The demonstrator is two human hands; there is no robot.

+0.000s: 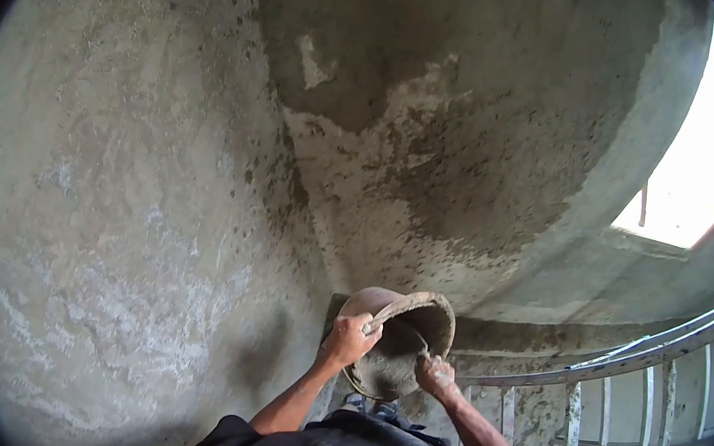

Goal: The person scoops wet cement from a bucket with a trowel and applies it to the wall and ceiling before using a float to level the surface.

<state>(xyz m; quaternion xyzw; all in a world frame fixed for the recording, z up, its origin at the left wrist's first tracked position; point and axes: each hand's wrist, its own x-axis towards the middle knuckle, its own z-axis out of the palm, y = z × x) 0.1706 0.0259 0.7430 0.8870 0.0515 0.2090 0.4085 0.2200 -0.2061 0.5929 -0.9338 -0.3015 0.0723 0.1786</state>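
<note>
A mortar-caked bucket [441, 314] is tilted in front of my body, its mouth facing up toward me. My left hand [351, 339] is closed around the left side of its rim. At the right side of the mouth, my right hand [438, 377] is closed on a trowel [421, 340]. Only the trowel's thin metal neck shows clearly; I cannot make out its blade. Grey mortar residue [384, 369] coats the inside of the bucket. Grey smears mark the fingers of my right hand.
A rough plaster wall [144, 155] rises on the left. Ahead, another wall [487, 167] has darker, wet-looking patches. A bright window opening [704, 148] is at upper right. Metal railing-like bars [610, 402] stand at lower right. My shoes [371, 404] show below the bucket.
</note>
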